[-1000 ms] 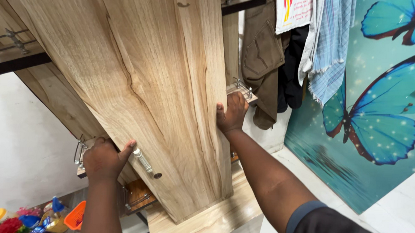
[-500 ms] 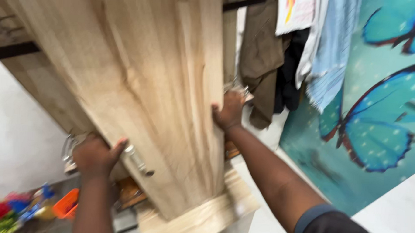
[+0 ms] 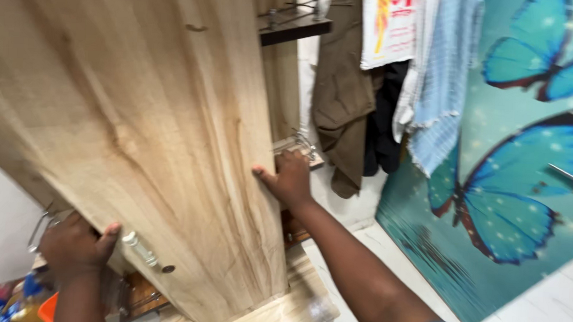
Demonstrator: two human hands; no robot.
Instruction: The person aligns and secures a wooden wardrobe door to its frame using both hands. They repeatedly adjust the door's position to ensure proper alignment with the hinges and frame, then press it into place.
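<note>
Teal butterfly-printed wall panel (image 3: 510,190) and hanging clothes (image 3: 367,87) back a tall light-wood wardrobe door (image 3: 145,142). Since a moment ago the door has swung wider; left hand (image 3: 73,248) grips its lower edge, right hand (image 3: 290,178) curls around its far edge.

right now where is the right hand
In the head view the right hand sits mid-frame, pressed on the right edge of the wooden door panel, left of the hanging clothes.
</note>
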